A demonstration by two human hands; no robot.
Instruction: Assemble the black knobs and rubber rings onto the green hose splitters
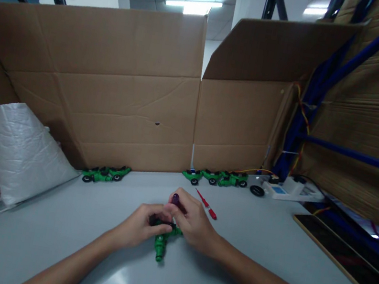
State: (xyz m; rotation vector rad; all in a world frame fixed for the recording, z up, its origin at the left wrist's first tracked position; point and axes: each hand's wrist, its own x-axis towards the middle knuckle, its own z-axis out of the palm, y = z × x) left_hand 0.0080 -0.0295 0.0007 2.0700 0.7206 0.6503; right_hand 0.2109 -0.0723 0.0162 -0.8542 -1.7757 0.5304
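In the head view, my left hand point(144, 225) is closed around a green toy car point(159, 247) near the middle of the table. Its narrow green end points toward me, and black parts show under my fingers. My right hand point(194, 220) grips a dark-handled screwdriver point(175, 199) upright over the toy car, close against my left fingers. The screwdriver's tip is hidden by my hands. Just beyond my right hand lies a red screwdriver point(206, 204) with a thin shaft.
Green toy cars with black wheels point(106, 174) stand at the back left, and several more point(214, 177) at the back right. A white wrapped bag point(29, 156) leans at left. On the right are a black ring point(257, 190), a power strip point(292, 190) and a dark flat panel point(341, 254).
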